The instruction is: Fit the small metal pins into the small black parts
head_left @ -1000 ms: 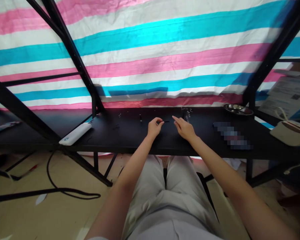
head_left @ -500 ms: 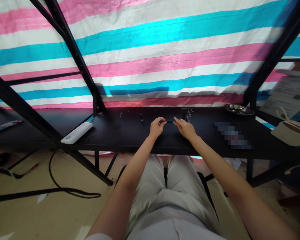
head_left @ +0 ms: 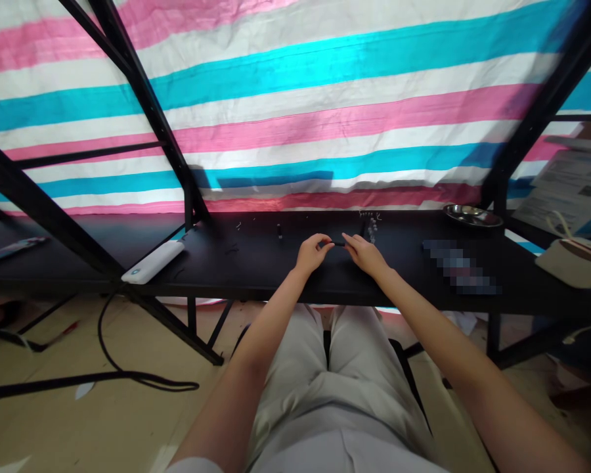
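Between my two hands, over the middle of the black table, is a thin black stick-like piece (head_left: 338,244), too small to name. My left hand (head_left: 314,253) pinches its left end with thumb and fingertips. On its right end, the fingers of my right hand (head_left: 366,253) are closed. Just beyond my right hand lie several small clear or whitish pieces (head_left: 372,230), beside a dark upright-looking piece (head_left: 363,227). A small dark cylinder with a pale end (head_left: 279,231) is on the table left of my left hand.
A shiny metal dish (head_left: 473,215) sits at the back right, with a blurred-out flat object (head_left: 460,268) in front. At left lies a white elongated device (head_left: 153,262) by the black frame post (head_left: 152,112). A striped sheet (head_left: 325,98) hangs behind the table (head_left: 246,269).
My left hand has shifted slightly right and down, closer to my right hand. Less of the black piece shows between them. Everything else stays put.
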